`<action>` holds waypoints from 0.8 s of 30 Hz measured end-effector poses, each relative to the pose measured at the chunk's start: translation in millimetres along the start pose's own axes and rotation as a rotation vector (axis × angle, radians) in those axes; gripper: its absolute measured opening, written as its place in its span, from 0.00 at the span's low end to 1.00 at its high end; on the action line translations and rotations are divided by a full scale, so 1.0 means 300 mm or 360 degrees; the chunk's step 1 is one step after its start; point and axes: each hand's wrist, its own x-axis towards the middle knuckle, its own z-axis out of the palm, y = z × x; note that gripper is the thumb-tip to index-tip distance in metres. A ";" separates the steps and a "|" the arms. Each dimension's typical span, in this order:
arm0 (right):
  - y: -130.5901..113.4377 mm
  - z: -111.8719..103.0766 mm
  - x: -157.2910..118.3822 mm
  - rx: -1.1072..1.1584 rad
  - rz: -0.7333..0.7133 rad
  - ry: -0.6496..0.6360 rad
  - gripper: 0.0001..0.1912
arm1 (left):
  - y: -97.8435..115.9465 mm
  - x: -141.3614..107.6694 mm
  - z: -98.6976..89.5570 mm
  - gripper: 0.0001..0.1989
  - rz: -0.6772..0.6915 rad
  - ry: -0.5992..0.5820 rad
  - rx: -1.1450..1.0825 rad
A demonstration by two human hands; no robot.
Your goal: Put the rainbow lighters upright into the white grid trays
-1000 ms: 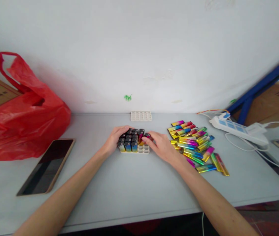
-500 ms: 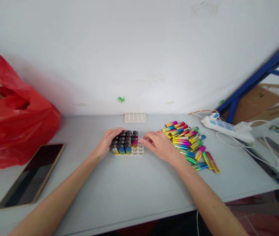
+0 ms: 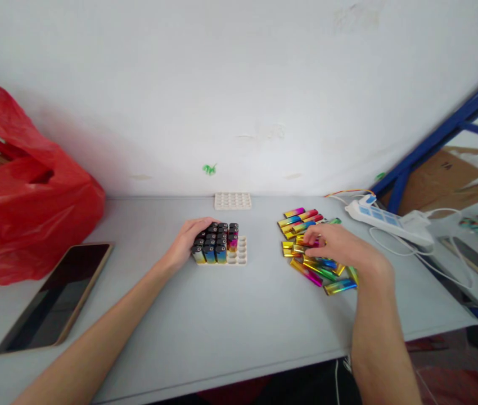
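Observation:
My left hand point(image 3: 186, 242) curls round the left side of a block of black-topped lighters point(image 3: 209, 253), its fingers wrapped behind them. They stand upright in several rows in a white tray point(image 3: 242, 260), whose right-hand holes show bare. One lighter in the rightmost filled column has a magenta body. My right hand point(image 3: 332, 243) is over a pile of shiny two-colour lighter casings point(image 3: 306, 272), thumb and fingers closed around a gold-ended casing point(image 3: 299, 248). The fingers partly cover it, and the hand hides part of the pile.
A second white tray point(image 3: 233, 201) lies against the wall. To the left are a tablet-like dark device point(image 3: 55, 298) and a red plastic bag point(image 3: 32, 197). A white power strip point(image 3: 386, 222) with cables lies at the right, beside a blue metal frame point(image 3: 441, 135) and cardboard point(image 3: 445, 174).
My right hand has moved from the tray's right side to the casing pile and closed among the pieces, some of which have shifted. My left hand stays at the lighters.

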 end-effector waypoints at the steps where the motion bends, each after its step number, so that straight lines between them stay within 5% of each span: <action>1: -0.008 0.011 0.007 -0.0026 -0.0029 0.0007 0.09 | 0.000 0.000 0.001 0.18 0.0005 0.0003 0.0001; 8: -0.084 0.078 0.051 -0.0101 -0.0278 0.0032 0.07 | 0.000 -0.004 0.002 0.20 -0.0012 -0.0019 -0.0006; 15: -0.170 0.077 0.074 0.0235 -0.0340 0.0519 0.10 | 0.004 -0.007 0.004 0.20 -0.0026 -0.0036 -0.0037; 19: -0.230 0.119 0.111 0.1082 -0.0186 0.0694 0.18 | -0.003 -0.003 0.003 0.20 -0.0018 0.0000 -0.0028; 24: -0.300 0.176 0.151 0.2292 0.0102 0.0592 0.26 | -0.005 -0.003 0.003 0.21 0.0011 -0.0025 -0.0007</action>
